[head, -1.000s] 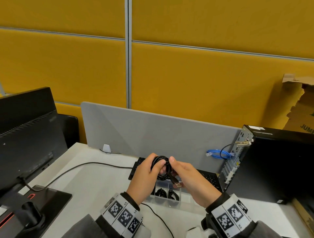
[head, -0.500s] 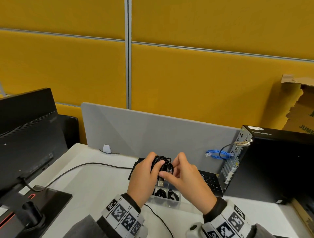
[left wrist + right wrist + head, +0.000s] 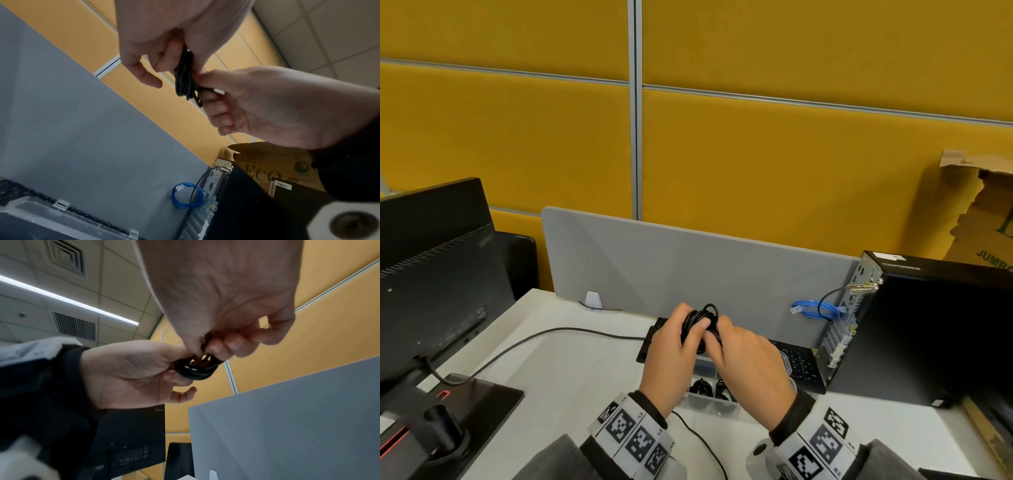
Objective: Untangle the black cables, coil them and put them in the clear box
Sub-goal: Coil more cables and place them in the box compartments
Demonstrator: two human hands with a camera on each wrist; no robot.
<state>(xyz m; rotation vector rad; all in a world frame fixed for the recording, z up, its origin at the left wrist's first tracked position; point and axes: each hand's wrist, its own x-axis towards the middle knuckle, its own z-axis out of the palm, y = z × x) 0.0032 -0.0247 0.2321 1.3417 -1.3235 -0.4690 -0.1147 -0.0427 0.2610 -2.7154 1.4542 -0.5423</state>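
Note:
A small coil of black cable (image 3: 700, 320) is held up over the desk between both hands. My left hand (image 3: 674, 346) grips the coil from the left, fingers curled round its loops (image 3: 184, 76). My right hand (image 3: 743, 356) pinches the coil's right side (image 3: 197, 369) with thumb and fingertips; a plug end shows between its fingers in the left wrist view. Below the hands stands the clear box (image 3: 710, 399), with two black coiled cables (image 3: 702, 387) visible in its compartments. The hands hide most of the box.
A black keyboard (image 3: 799, 365) lies behind the box against a grey divider (image 3: 688, 267). A black PC tower (image 3: 928, 329) with a blue cable (image 3: 813, 308) stands at the right. A monitor (image 3: 431, 267) with its stand and a black lead (image 3: 534, 339) sits at the left.
The right hand has moved in closer onto the coil, and the loose plug end that stuck out below it is now tucked under its fingers. Both hands stay at about the same height.

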